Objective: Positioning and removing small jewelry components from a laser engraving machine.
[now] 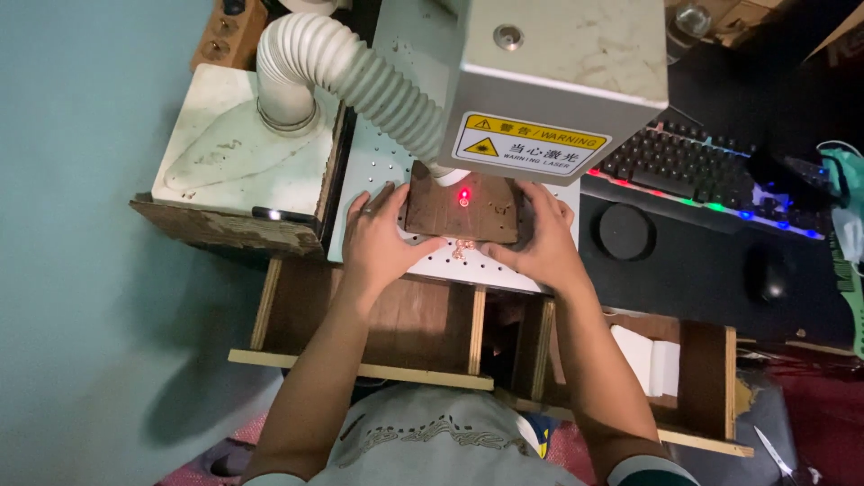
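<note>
At the upper left of the frame a white ribbed hose (360, 76) bends from a pale box (236, 135) toward the middle. Just right of it, in the middle of the frame, the left hand (380, 241) lies flat on the white surface (504, 270) that has little holes in it. Its fingers are spread out and its thumb side touches the left edge of the brown wooden block (459, 216). It does not wrap around the block; it only presses against the side. The block sits in the middle of the frame, right between the two hands, with its long side running left to right. A small red light dot (464, 194) shines on top of it, near its far edge. Above the block hangs the grey machine head (558, 81) with a yellow warning sticker (529, 144). The right hand (538, 245) is on the block's right edge, fingers loosely curled against it, open and not closed around it. Both hands are just as near to the block, one on each side. A tiny shiny thing lies on the surface just below the block, but it is too small to tell what it is. Far right there is a keyboard (711, 171) with colored lights and a black mouse (772, 281).
</note>
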